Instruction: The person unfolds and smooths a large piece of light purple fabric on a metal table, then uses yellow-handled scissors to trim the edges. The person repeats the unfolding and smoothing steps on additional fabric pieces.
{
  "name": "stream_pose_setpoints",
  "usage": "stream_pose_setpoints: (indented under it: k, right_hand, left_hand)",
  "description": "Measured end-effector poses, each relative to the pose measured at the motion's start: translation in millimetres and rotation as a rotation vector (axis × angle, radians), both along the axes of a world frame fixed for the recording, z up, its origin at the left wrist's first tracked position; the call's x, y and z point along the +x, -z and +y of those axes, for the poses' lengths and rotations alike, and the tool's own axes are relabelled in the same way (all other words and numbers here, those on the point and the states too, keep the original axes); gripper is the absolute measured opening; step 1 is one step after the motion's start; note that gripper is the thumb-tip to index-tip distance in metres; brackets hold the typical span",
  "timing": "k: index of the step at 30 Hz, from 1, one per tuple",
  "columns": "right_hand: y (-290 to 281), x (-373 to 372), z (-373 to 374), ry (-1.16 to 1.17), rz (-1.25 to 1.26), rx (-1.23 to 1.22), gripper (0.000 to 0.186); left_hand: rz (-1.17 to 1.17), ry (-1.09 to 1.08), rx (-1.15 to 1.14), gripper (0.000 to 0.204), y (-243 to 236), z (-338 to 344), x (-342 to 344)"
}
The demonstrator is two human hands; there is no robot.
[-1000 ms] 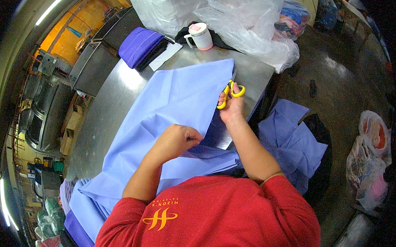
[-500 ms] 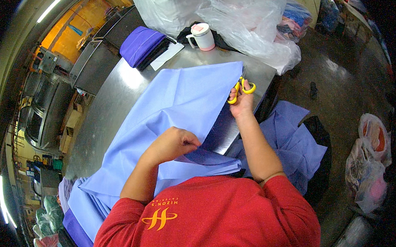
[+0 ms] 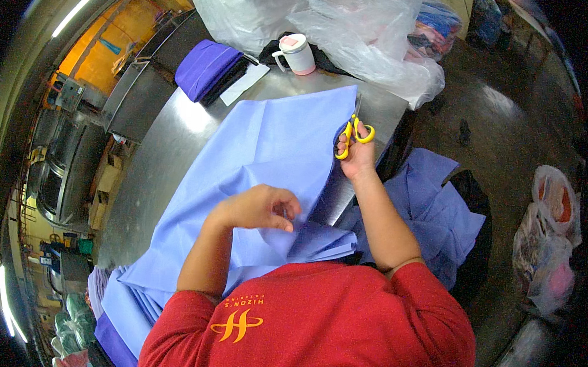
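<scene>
My head camera looks down on a metal-topped table (image 3: 140, 195), with white and clear plastic bags (image 3: 368, 41) bunched at its far end. Across the table I see a sheet of light-blue cloth (image 3: 263, 142), creased in the middle, its far corner pointed and its right edge running diagonally back toward the red shirt (image 3: 313, 324) of the wearer. A heap of similar blue fabric (image 3: 432, 211) hangs to the right of the table. Near the far left edge I have a folded purple cloth (image 3: 203, 69).

I count 2 bare hands. The left hand (image 3: 263, 208) hovers over the sheet, slightly blurred, thumb and fingers loosely apart, with nothing gripped that I can see. The right hand (image 3: 356, 157) is at the sheet's right edge, near the far corner, its fingers wrapped round handles. A white lidded mug (image 3: 300, 57) stands beyond. The yellow-handled scissors (image 3: 347, 138) are in that right grip; I cannot tell how far their blades are parted.
</scene>
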State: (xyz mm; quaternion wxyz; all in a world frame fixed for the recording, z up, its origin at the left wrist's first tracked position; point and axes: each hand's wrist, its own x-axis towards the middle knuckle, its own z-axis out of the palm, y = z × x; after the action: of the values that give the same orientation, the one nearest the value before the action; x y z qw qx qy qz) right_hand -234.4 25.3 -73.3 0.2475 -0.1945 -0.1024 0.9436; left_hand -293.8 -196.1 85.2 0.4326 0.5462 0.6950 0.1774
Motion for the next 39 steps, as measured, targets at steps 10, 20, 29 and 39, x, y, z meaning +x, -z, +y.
stream_pose_setpoints:
  k: [10, 20, 29, 39]
  right_hand:
    - [7.9, 14.6, 2.4, -0.107, 0.035, 0.029, 0.036]
    - [1.9, 19.1, -5.6, -0.238, 0.109, 0.231, 0.037]
    - [-19.1, 22.9, -13.7, -0.235, 0.153, 0.365, 0.038]
    - [-43.1, 18.5, -10.4, -0.142, 0.215, 0.801, 0.051]
  left_hand:
    - [0.363, -0.282, 0.362, 0.028, 69.1, 121.5, -77.1]
    - [0.391, -0.372, 0.712, 0.035, 107.9, 228.0, -165.8]
    - [0.000, -0.280, 0.358, 0.048, 57.3, 260.5, -197.4]
    - [-0.212, -0.262, 0.674, 0.012, -16.4, 215.1, -194.1]
